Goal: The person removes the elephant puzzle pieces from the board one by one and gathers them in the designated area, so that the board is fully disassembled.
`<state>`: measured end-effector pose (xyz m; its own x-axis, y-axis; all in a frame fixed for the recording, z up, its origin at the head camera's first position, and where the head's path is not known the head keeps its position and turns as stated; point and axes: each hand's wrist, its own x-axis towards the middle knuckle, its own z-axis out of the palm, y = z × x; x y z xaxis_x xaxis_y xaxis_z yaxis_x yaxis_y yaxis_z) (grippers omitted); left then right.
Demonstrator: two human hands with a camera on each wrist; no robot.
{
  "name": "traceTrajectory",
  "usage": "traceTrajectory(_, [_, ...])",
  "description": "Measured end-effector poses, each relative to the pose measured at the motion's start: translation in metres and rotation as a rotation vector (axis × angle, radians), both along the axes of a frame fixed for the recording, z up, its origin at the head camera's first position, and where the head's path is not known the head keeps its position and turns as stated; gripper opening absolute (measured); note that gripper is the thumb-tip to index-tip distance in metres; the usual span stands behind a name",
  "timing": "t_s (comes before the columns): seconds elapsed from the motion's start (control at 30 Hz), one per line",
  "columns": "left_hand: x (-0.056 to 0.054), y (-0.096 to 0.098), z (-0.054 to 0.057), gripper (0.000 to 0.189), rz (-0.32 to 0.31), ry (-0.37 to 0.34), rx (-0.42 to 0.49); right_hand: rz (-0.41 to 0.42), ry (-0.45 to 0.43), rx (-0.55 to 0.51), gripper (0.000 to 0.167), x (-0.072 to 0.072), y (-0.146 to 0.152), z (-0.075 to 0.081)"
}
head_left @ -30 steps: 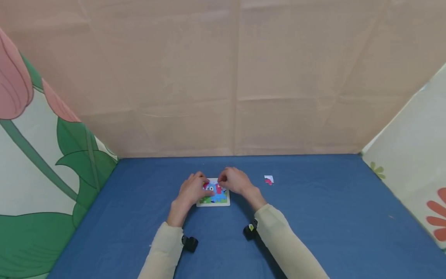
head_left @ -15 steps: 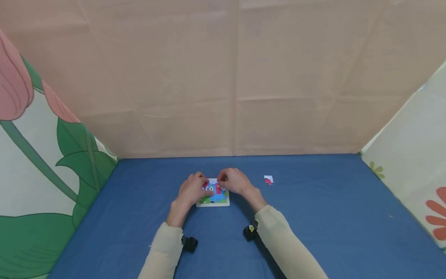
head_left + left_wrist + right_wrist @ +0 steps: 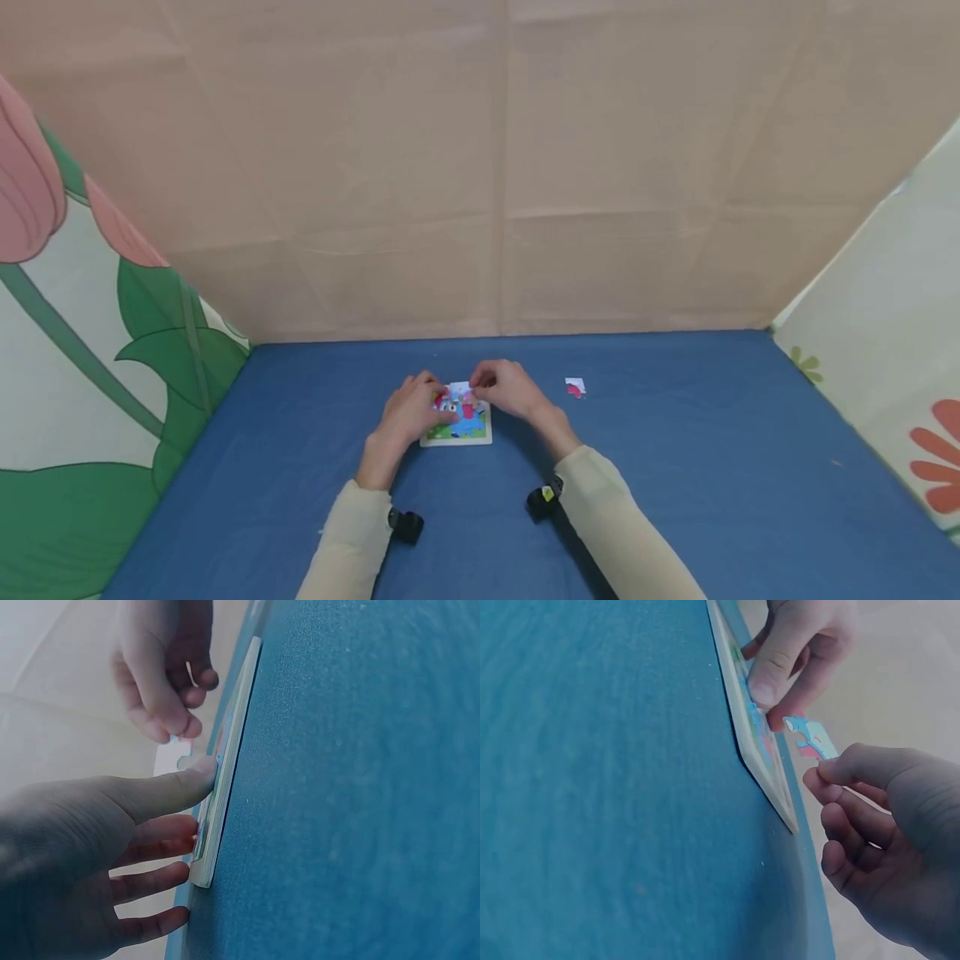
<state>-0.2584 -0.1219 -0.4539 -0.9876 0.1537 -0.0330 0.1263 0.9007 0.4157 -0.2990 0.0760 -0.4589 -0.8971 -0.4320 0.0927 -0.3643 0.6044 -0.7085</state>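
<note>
right hand (image 3: 889, 817) is pinching a puzzle piece (image 3: 815, 742) between thumb and fingertips, holding it just above the board surface. puzzle board (image 3: 736, 720) is lying flat on the blue table (image 3: 675, 467), below the pinch and extending left of it. left hand (image 3: 407, 410), left of the pinch, is keeping its fingers spread, thumb resting on the board. second piece (image 3: 575, 387) is lying on the table, right of the pinch, apart from both hands.

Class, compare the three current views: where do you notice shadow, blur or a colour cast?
Head view: dark shadow on the blue table beside the right sleeve; left wrist view: bluish cast, left hand dim, right hand soft-edged; right wrist view: bluish too, puzzle piece recognisable.
</note>
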Motion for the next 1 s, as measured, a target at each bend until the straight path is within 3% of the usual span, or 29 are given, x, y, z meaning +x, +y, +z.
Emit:
traceTrajectory(0.6, [0.0, 0.002, 0.0, 0.053, 0.02, -0.016, -0.004, -0.062, 0.004, -0.05, 0.004, 0.004, 0.03, 0.002])
traceTrajectory(1.0, [0.002, 0.003, 0.0, 0.051, 0.041, -0.009, 0.01, -0.101, 0.022, -0.023, 0.005, 0.011, 0.053, 0.003])
